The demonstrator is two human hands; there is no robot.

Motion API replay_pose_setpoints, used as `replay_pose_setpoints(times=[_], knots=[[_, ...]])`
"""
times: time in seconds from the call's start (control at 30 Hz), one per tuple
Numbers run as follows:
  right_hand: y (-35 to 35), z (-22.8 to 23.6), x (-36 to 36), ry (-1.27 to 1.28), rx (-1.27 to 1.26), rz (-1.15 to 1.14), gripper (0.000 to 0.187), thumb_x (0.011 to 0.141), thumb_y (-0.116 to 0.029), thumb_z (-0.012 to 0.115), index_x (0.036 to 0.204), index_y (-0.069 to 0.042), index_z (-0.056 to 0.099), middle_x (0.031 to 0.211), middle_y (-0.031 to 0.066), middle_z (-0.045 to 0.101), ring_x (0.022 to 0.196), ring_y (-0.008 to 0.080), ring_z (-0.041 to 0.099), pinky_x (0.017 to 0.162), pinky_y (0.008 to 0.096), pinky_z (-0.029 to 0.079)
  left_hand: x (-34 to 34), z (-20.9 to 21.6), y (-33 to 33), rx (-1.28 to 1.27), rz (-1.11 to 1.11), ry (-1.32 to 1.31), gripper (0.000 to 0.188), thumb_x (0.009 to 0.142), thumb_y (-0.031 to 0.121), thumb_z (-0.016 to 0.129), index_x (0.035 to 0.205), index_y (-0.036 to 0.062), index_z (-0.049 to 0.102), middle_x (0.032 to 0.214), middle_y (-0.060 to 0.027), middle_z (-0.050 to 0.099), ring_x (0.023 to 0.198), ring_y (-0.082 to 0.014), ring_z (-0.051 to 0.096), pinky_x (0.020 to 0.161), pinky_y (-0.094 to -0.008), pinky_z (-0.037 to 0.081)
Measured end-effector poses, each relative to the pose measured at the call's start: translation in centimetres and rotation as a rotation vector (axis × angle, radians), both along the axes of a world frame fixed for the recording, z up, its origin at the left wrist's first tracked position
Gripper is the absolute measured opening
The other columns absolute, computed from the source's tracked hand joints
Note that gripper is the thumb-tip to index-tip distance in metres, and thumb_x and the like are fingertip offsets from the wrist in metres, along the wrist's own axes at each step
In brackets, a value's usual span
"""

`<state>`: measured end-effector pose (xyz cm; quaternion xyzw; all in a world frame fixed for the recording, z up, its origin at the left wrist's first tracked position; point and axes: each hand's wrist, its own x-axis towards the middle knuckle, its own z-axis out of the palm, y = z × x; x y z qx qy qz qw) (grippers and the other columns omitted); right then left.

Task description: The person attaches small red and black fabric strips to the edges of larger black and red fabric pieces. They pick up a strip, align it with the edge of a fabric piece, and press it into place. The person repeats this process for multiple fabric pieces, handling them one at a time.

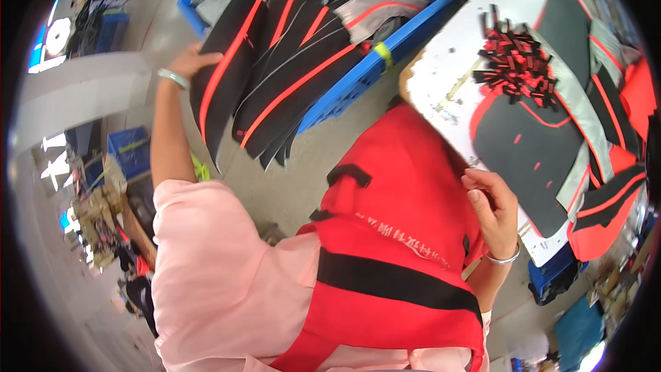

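Observation:
My left hand [192,63] grips the edge of a black fabric panel [231,62] with a red-orange stripe. Its thumb lies on the panel's face and the other fingers are behind it. The panel hangs beside several similar black striped panels [303,89], draped over the near side of a blue plastic crate [344,93]. My right hand [494,208] hovers by the near edge of a white table [441,48], fingers loosely curled and the thumb apart from them. Nothing shows in it. A dark grey panel [527,165] with red trim lies nearest to it.
On the table sits a heap of small black and red strips [516,62], with grey, black and red fabric pieces [602,124] along the far right side. More cut pieces [382,10] fill the crate. Blue bins [129,151] stand on the left. A red apron [399,200] covers my front.

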<state>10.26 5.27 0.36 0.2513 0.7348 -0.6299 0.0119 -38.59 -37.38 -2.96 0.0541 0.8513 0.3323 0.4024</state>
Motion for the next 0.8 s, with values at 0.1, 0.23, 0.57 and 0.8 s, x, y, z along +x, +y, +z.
replay_pose_setpoints(times=[0.1,0.23,0.57,0.8], knots=[[0.2,1.2,-0.1,0.026,0.032,-0.068,0.033,0.087,-0.003,0.068,0.119,0.002,0.062,0.103,0.0122,0.069,0.094,0.0195,0.067,0.086,0.0301,0.052,-1.0,-9.3,0.4,-0.041,-0.115,0.307,0.049,0.084,0.025,0.076,0.125,0.0034,0.064,0.118,-0.0071,0.069,0.108,-0.0181,0.062,0.097,-0.0327,0.047],[0.4,2.6,-0.7,0.105,0.242,-0.166,0.044,0.084,-0.004,0.071,0.126,-0.002,0.058,0.105,0.0116,0.068,0.088,0.0200,0.066,0.082,0.0304,0.053,-2.6,-15.1,0.2,-0.292,0.060,0.753,0.075,0.075,0.024,0.079,0.142,0.0066,0.049,0.136,-0.0196,0.058,0.123,-0.0341,0.057,0.103,-0.0396,0.045],[0.6,16.0,3.6,1.431,0.617,-0.390,0.006,0.087,-0.008,0.060,0.089,-0.011,0.054,0.079,0.0095,0.060,0.063,0.0220,0.057,0.055,0.0331,0.038,2.3,-5.8,15.5,0.469,0.027,0.768,0.037,0.092,0.006,0.063,0.128,-0.0008,0.059,0.121,-0.0175,0.064,0.110,-0.0272,0.062,0.098,-0.0372,0.047],[-0.5,17.6,3.3,1.225,0.292,-0.413,0.018,0.093,-0.022,0.065,0.110,-0.018,0.061,0.104,0.0043,0.055,0.070,0.0198,0.058,0.059,0.0314,0.047,28.3,15.3,34.8,1.751,-0.543,0.535,0.019,0.092,0.018,0.061,0.075,0.0086,0.062,0.087,-0.0125,0.069,0.075,-0.0278,0.064,0.074,-0.0422,0.051]])
